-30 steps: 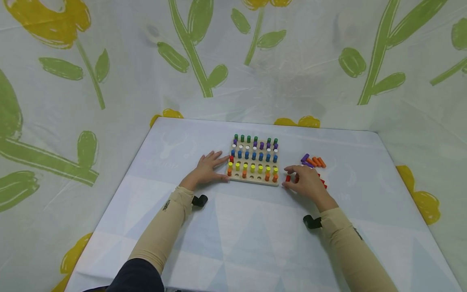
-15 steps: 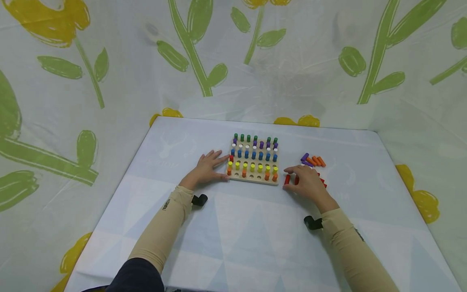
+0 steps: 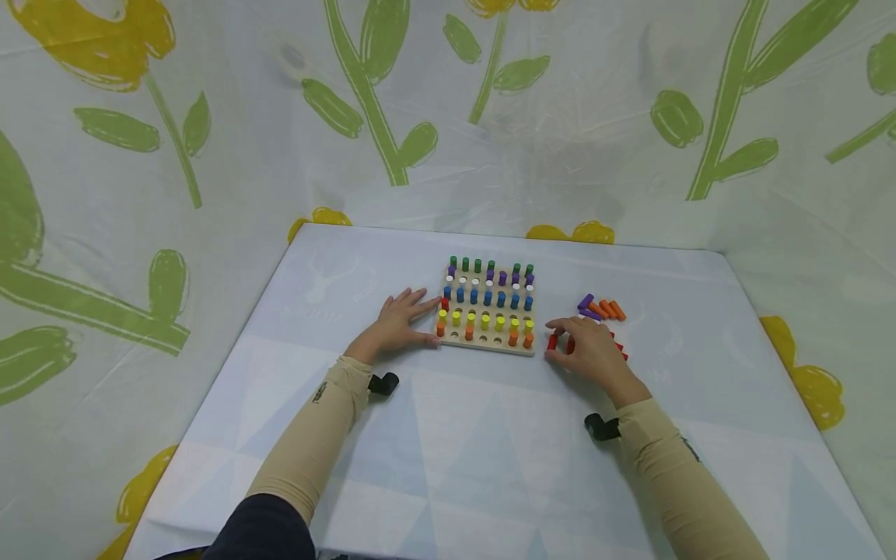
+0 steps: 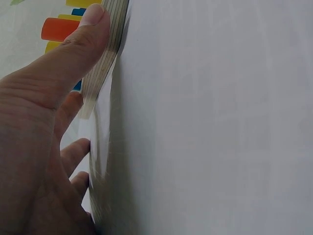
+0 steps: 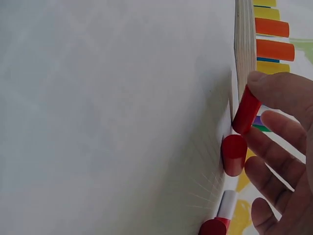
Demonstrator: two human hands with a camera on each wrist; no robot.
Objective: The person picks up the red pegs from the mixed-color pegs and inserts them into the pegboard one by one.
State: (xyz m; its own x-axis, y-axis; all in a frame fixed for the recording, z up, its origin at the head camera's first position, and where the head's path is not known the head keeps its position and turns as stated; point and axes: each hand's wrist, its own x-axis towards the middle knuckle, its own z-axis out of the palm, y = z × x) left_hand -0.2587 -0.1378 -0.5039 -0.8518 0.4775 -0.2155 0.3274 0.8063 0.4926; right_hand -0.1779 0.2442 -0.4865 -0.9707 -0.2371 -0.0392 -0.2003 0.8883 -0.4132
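Note:
A wooden pegboard (image 3: 488, 348) with rows of coloured pegs lies on the table. My left hand (image 3: 396, 324) is spread at its left side, thumb at the near corner and index fingertip by the left edge, beside a red peg (image 3: 444, 304) standing in the board. In the left wrist view, the thumb (image 4: 73, 49) lies along the board's layered edge. Right of the board, my right hand (image 3: 588, 350) pinches a loose red peg (image 5: 247, 111) between thumb and fingers. Another red peg (image 5: 234, 154) lies close under those fingers. The palm partly hides more red pegs.
Loose purple pegs (image 3: 586, 302) and orange pegs (image 3: 606, 310) lie just beyond the right hand. More red pegs (image 3: 621, 351) lie on its right side. A flower-patterned curtain (image 3: 504, 171) rises behind the table's far edge.
The red peg at my right fingertips shows more of its length than one second ago. My left hand and the board stay in place.

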